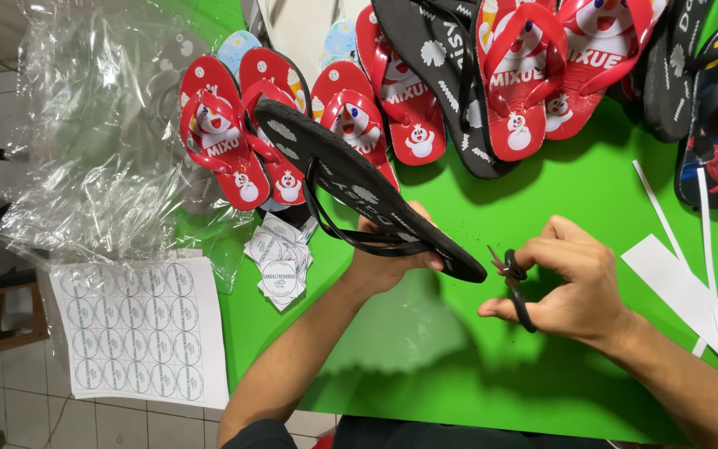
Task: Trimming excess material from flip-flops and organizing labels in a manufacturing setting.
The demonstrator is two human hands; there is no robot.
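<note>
Left hand [388, 258] grips a black flip-flop [359, 187] near its heel end, fingers closed around the sole and holding it tilted, lifted off the green surface [475, 366], sole face turned away from the camera and straps [351, 233] hanging below. Right hand [579, 287] is closed through the loops of small black-handled scissors [510, 278], blades slightly parted, tips aimed at the flip-flop's heel edge and just beside it, not quite touching. Likely a trimming cut at that rim or strap plug; cannot tell which. To do it well: steady the sole against the left palm, keep left fingertips clear of the blade line, take short snips with the blade tips rather than one long bite, and turn the flip-flop, not the scissors, to follow the edge. Around them: a row of red printed flip-flops [226, 141] and more black ones [450, 75] along the far edge, a loose pile of round stickers [280, 254] just beyond the left wrist, a sheet of round stickers [139, 328] at the left edge, crumpled clear plastic wrap [93, 133], and white paper strips [691, 283] near the right forearm.
</note>
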